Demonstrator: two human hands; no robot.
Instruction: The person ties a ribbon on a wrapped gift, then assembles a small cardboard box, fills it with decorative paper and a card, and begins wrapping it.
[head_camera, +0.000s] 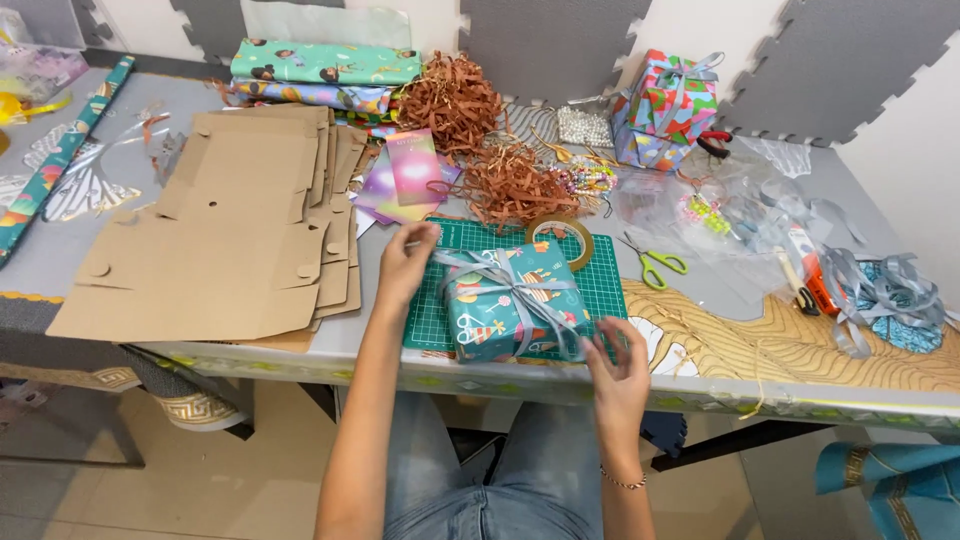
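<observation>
A teal wrapped gift box (505, 305) with party-hat print sits on a green cutting mat (603, 287). A silver-grey ribbon (520, 285) crosses it and is knotted on top. My left hand (405, 262) pinches one ribbon end at the box's upper left corner. My right hand (617, 362) grips the other ribbon end at the box's lower right, pulled away from the knot.
Flat brown cardboard box blanks (230, 240) lie to the left. A tape roll (565, 232), green-handled scissors (655, 265), brown paper shred (480, 140), a second wrapped gift (665, 105), rolled wrapping paper (320, 75) and loose grey ribbon (880, 290) surround the mat.
</observation>
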